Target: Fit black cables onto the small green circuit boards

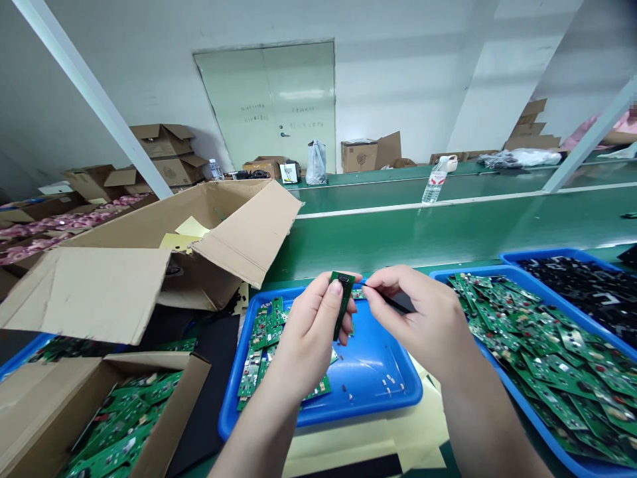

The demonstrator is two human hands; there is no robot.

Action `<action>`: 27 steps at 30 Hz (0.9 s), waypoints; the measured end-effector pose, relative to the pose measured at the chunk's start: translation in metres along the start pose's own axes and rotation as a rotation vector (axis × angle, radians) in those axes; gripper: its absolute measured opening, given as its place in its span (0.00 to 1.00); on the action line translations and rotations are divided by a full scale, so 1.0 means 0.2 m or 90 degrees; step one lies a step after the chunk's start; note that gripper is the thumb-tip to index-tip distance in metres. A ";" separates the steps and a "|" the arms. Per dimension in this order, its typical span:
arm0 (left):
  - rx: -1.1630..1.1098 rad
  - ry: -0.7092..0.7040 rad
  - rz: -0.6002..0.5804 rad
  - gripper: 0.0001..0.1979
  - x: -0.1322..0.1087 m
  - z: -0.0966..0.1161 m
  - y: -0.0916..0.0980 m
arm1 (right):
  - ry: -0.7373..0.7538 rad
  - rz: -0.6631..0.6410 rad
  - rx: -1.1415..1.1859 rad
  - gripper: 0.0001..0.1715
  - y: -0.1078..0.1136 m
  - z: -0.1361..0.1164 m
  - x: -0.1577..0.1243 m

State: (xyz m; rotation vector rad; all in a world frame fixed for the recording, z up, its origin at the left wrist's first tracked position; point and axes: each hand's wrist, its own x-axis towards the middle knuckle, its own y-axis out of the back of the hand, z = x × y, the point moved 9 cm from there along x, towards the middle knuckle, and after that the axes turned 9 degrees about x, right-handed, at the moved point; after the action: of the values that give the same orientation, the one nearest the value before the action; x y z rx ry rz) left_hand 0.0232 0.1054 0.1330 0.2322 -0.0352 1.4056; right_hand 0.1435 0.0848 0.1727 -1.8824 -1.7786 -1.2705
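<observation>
My left hand [311, 332] is closed around a small green circuit board [342, 292], held upright between thumb and fingers above a blue tray [378, 378]. My right hand [423, 318] pinches a thin dark piece [393, 303] whose tip points toward the board's upper edge. Several more green boards [261, 338] lie at the left side of that tray. Both hands hover just over the tray, nearly touching each other.
A second blue tray [552, 438] heaped with green boards lies at right, a third [562, 253] with black parts behind it. An open cardboard box [164, 438] of boards sits at lower left, a large open box [239, 232] behind. A water bottle [434, 180] stands on the green conveyor.
</observation>
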 end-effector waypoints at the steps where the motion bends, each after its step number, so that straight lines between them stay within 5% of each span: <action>1: 0.007 0.000 -0.003 0.14 0.00 0.00 0.00 | -0.005 0.002 0.001 0.07 0.00 0.01 0.00; 8: 0.078 0.002 -0.021 0.15 0.00 0.00 -0.02 | 0.026 0.030 -0.021 0.07 0.03 0.01 0.01; 27: 0.188 -0.025 -0.212 0.16 -0.02 0.02 -0.09 | 0.230 0.034 -0.068 0.08 0.00 -0.11 0.00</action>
State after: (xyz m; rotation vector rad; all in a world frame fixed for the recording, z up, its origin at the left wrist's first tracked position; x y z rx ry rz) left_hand 0.0406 0.0982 0.1330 0.4878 0.1731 1.0695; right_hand 0.1353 0.0696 0.1848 -1.6110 -1.4908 -1.5929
